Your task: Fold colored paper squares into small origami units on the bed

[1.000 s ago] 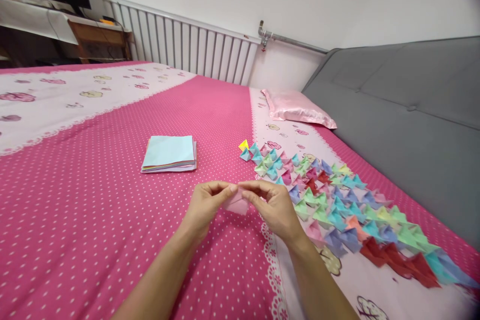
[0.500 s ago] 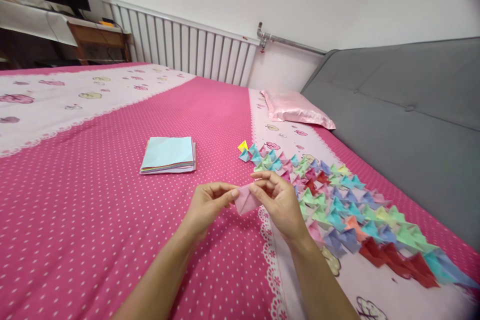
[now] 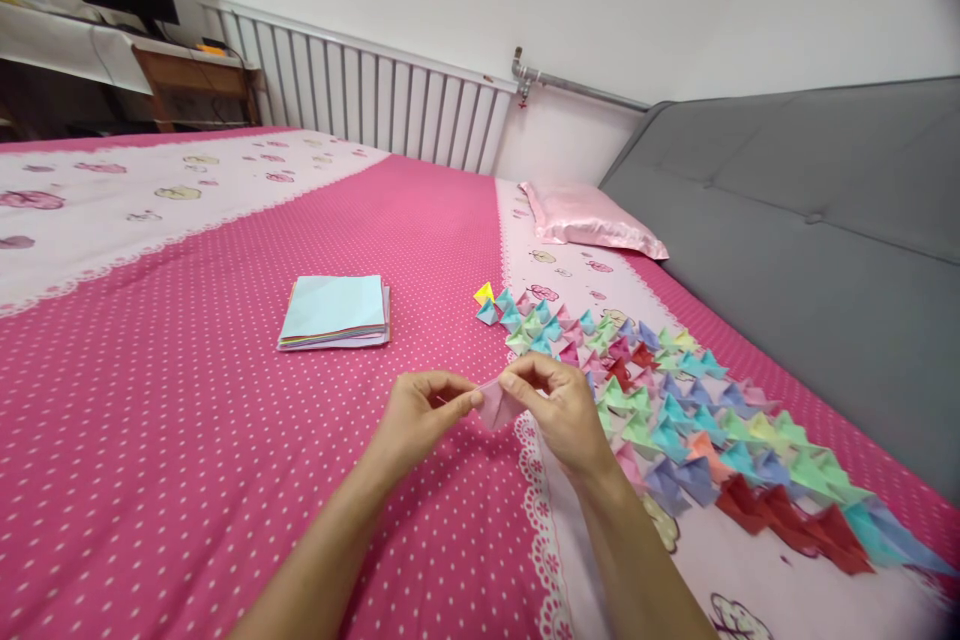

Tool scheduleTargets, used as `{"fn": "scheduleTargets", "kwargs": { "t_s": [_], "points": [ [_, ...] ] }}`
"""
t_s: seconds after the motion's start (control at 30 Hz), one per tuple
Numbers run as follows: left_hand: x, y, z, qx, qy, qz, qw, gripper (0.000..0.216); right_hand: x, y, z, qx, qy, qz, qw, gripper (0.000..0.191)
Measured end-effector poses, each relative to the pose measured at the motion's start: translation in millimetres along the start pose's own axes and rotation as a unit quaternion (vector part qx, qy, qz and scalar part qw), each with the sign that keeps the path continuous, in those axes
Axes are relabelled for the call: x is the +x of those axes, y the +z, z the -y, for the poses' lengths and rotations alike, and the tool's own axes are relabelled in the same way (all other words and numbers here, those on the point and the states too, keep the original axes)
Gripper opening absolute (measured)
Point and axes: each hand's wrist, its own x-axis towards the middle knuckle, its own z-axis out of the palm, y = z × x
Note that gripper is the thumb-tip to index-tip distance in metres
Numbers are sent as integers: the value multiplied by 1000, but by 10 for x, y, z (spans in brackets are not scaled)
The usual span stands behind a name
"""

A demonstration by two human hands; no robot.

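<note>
A small folded pink paper [image 3: 496, 407] is up in the air over the bed cover [image 3: 225, 420], between the person's two hands. The left hand [image 3: 421, 417] pinches its left corner with thumb and finger, and the right hand [image 3: 559, 412] pinches it near the top right. I think it is very light, like a leaf, and thin, so it would bend easily and could rip if pulled hard. The folded edges are likely a bit stiffer, so the top corners look like the best place to hold, with a soft pinch. One second ago it looked more square, and both hands were close together at its top. Now a pointy bottom and a slanting fold line show, and the hands are a little farther apart. The paper stack [image 3: 335, 306] and the many folded paper shapes [image 3: 670, 437] beside the right hand have stayed where they were.
</note>
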Motion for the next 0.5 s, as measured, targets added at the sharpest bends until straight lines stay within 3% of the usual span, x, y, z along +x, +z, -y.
{"fn": "scheduleTargets", "kwargs": {
  "t_s": [0.17, 0.33, 0.5],
  "points": [
    [14, 12, 20, -55, -30, 13, 998, 19, -3, 59, -21, 31, 30, 31, 999, 13],
    [11, 5, 9, -141, -57, -30, 988, 21, -6, 111, -37, 133, 65, 51, 988, 30],
    [-4, 12, 7, -161, -66, -32, 984, 21, 0, 125, -67, 183, 74, 28, 980, 22]
  ]
}}
